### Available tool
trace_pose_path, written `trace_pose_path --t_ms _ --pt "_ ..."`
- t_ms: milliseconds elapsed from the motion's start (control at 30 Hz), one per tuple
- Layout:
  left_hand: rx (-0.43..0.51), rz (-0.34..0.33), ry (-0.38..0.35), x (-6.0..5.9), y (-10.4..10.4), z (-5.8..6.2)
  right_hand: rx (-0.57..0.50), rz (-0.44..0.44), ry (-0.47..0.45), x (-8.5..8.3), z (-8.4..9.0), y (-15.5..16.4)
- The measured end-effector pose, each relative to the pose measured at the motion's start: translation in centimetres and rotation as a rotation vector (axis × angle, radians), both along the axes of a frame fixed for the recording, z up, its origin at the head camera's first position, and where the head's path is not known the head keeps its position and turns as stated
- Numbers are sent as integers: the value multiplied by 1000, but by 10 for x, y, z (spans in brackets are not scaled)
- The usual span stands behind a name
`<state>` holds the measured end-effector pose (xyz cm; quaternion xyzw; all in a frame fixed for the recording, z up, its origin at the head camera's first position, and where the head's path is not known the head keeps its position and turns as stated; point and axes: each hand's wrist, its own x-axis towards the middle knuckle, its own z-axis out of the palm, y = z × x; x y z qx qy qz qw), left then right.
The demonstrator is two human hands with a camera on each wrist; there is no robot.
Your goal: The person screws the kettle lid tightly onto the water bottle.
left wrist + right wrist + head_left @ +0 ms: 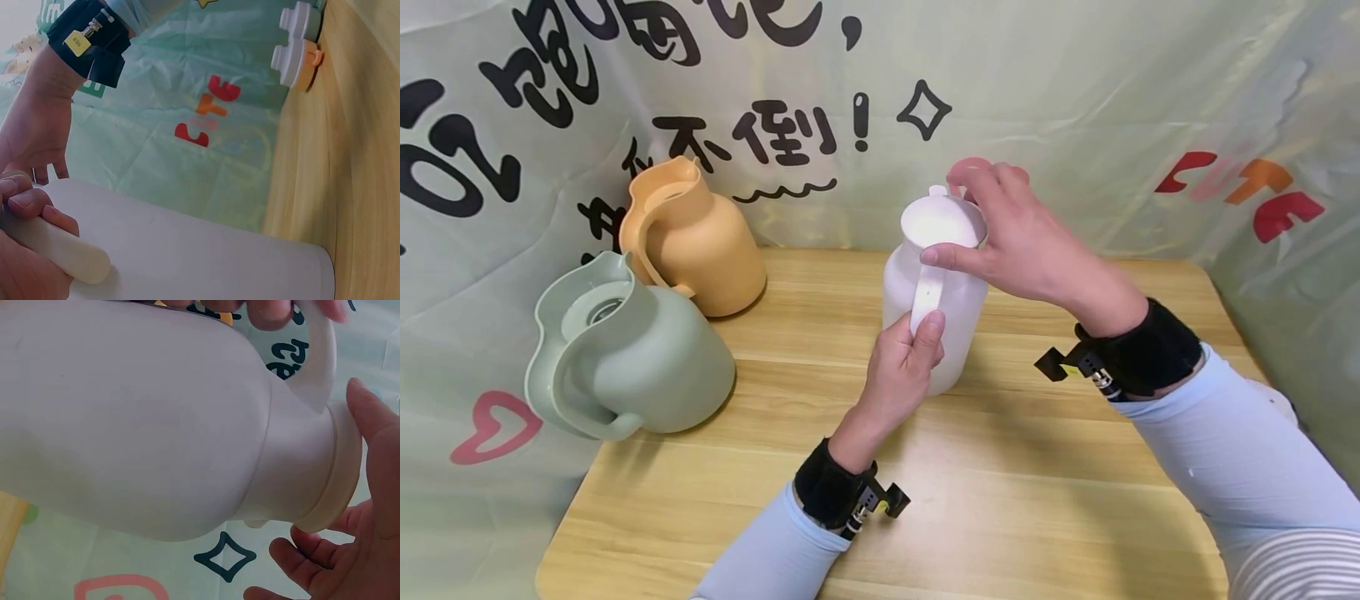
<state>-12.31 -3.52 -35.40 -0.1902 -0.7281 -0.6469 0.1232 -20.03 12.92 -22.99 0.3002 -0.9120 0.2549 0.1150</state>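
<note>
A white pitcher (961, 333) stands on the wooden table, its white lid (936, 218) on the mouth. My left hand (898, 367) grips the pitcher's handle (928, 287), fingers curled round it with the thumb on top. My right hand (1030, 242) holds the lid's rim from the right. Its thumb lies on the near edge and its bent fingers reach the far side, as the right wrist view shows. In the left wrist view the pitcher's body (206, 250) hides most of the right fingers.
A green pitcher (662, 358) and an orange pitcher (715, 250) stand at the table's left. In the left wrist view, a white-and-orange cap (297, 64) and a white-and-green cap (300, 22) stand on the table (350, 187). A printed cloth (1075, 100) hangs behind.
</note>
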Motion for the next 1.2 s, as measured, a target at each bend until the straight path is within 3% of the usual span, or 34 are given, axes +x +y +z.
trace_pose_path --t_ms 133,400,567,967,1100,1200 --pt "-1 1 -3 0 0 1 3 -11 -3 1 0 0" --pt "4 -15 11 -1 0 0 -73 160 -143 -1 14 10" --pt "4 -15 16 -1 0 -1 -68 183 -175 0 17 14" --pt "-1 -3 9 -2 0 -2 86 -18 83 4 8 5" --pt "5 -13 12 -2 0 -2 122 7 117 4 11 7" --pt "11 -19 14 -2 0 -1 129 67 65 4 18 11"
